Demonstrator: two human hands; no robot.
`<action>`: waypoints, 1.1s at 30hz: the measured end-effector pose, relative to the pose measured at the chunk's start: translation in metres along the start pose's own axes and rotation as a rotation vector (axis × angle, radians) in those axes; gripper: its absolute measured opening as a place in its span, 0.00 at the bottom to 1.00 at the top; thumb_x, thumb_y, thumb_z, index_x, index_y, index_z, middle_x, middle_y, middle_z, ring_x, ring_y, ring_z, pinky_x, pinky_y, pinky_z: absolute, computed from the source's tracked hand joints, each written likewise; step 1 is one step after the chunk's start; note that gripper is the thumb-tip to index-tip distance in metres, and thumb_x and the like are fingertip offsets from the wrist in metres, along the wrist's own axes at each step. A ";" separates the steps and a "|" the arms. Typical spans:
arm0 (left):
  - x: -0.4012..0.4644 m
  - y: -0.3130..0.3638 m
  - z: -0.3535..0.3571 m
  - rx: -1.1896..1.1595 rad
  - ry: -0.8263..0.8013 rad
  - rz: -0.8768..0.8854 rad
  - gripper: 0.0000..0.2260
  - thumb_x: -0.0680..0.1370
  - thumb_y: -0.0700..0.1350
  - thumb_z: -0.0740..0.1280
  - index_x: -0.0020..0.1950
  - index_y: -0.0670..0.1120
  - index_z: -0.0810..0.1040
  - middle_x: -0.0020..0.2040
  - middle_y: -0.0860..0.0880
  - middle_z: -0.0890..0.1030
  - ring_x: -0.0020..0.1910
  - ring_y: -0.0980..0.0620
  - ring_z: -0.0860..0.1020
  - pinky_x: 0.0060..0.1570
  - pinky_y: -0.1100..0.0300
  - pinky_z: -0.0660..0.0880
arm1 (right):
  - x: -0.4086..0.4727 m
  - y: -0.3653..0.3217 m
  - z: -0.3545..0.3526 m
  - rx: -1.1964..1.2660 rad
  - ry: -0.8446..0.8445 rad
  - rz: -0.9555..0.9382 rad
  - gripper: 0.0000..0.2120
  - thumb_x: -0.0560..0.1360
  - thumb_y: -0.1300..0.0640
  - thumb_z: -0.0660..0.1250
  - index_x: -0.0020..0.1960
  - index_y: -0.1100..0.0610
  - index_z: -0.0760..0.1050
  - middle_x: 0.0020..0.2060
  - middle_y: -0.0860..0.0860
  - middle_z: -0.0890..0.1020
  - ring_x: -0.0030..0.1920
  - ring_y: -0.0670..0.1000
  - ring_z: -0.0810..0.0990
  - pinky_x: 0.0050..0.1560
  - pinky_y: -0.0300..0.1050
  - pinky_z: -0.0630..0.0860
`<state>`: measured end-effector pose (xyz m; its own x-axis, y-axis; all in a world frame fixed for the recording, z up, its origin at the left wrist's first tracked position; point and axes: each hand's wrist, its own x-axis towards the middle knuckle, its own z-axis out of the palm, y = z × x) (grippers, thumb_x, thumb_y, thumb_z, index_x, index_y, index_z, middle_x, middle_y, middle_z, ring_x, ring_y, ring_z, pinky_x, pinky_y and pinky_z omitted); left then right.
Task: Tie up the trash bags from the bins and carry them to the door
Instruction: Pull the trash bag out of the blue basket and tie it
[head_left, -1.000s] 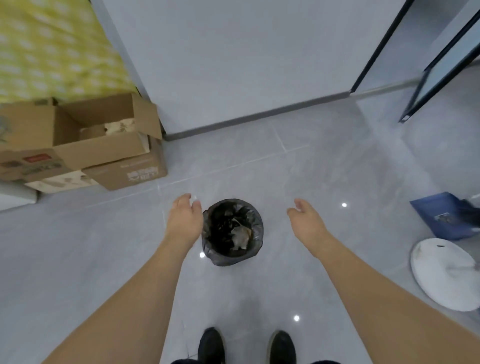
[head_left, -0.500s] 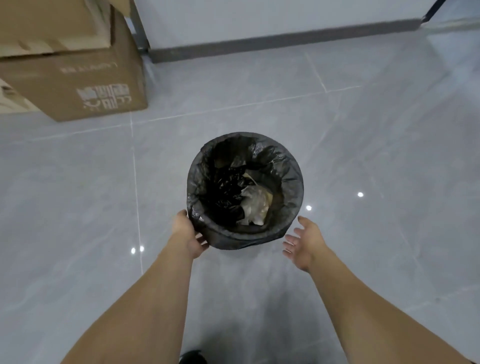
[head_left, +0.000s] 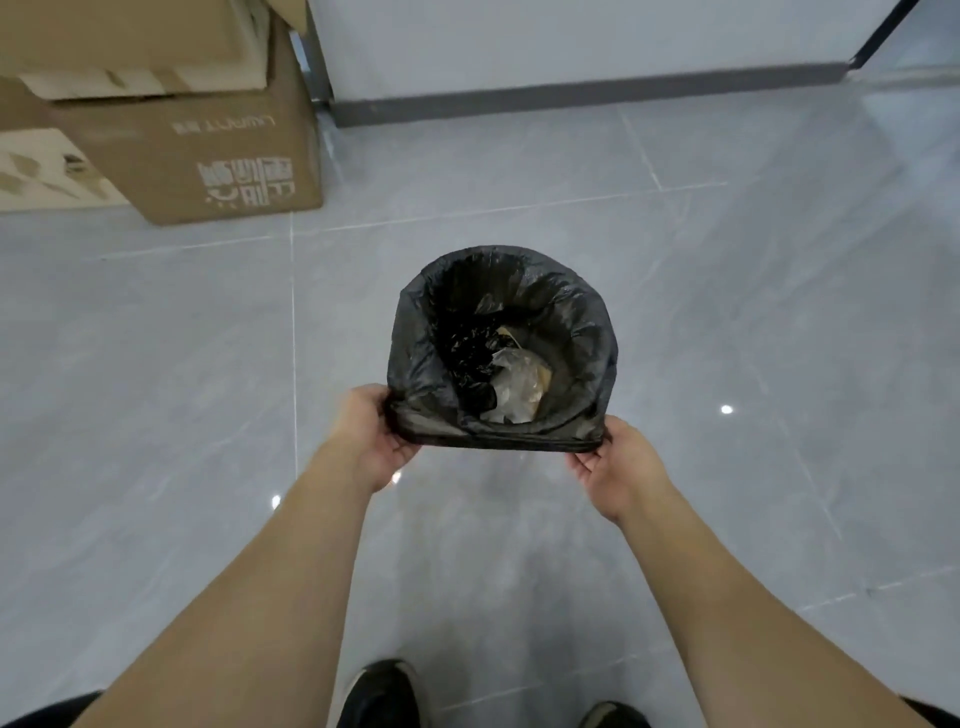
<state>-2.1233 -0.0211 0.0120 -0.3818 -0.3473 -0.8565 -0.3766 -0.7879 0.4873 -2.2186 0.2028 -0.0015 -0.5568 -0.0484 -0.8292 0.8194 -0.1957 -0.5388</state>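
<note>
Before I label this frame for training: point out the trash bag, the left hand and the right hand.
trash bag (head_left: 582, 332): head view, on its right wall.
left hand (head_left: 371, 434): head view, back of the hand.
right hand (head_left: 621, 467): head view, back of the hand.

Black trash bag (head_left: 582, 332), brown cardboard boxes (head_left: 208, 156), grey floor (head_left: 727, 312).

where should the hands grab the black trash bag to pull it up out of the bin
By the folded-over rim of the black trash bag, from the near side. That edge is loose and pulled straight. The left hand and right hand already pinch its two ends.
</note>
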 end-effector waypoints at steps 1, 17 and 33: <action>-0.007 0.007 0.005 -0.004 0.013 0.050 0.07 0.77 0.40 0.58 0.45 0.42 0.76 0.39 0.45 0.80 0.36 0.48 0.79 0.36 0.55 0.77 | -0.006 -0.006 0.004 0.015 0.016 -0.037 0.07 0.78 0.62 0.60 0.46 0.60 0.77 0.41 0.54 0.82 0.40 0.52 0.80 0.44 0.45 0.77; -0.033 0.073 0.074 -0.032 -0.180 0.492 0.05 0.73 0.41 0.61 0.36 0.44 0.71 0.31 0.49 0.71 0.32 0.50 0.70 0.34 0.58 0.68 | -0.039 -0.087 0.057 0.162 -0.041 -0.351 0.12 0.74 0.61 0.55 0.33 0.54 0.63 0.25 0.48 0.65 0.24 0.47 0.65 0.22 0.33 0.64; -0.085 0.096 0.131 -0.468 -0.631 0.427 0.16 0.75 0.44 0.52 0.38 0.39 0.77 0.38 0.39 0.82 0.36 0.40 0.81 0.50 0.48 0.77 | -0.085 -0.165 0.041 0.775 -0.508 -0.372 0.16 0.77 0.61 0.49 0.44 0.65 0.74 0.34 0.61 0.84 0.46 0.59 0.81 0.67 0.56 0.71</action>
<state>-2.2378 -0.0003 0.1538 -0.8560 -0.4228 -0.2975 0.2344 -0.8303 0.5056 -2.3124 0.1990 0.1642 -0.9006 -0.2319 -0.3675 0.3665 -0.8599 -0.3553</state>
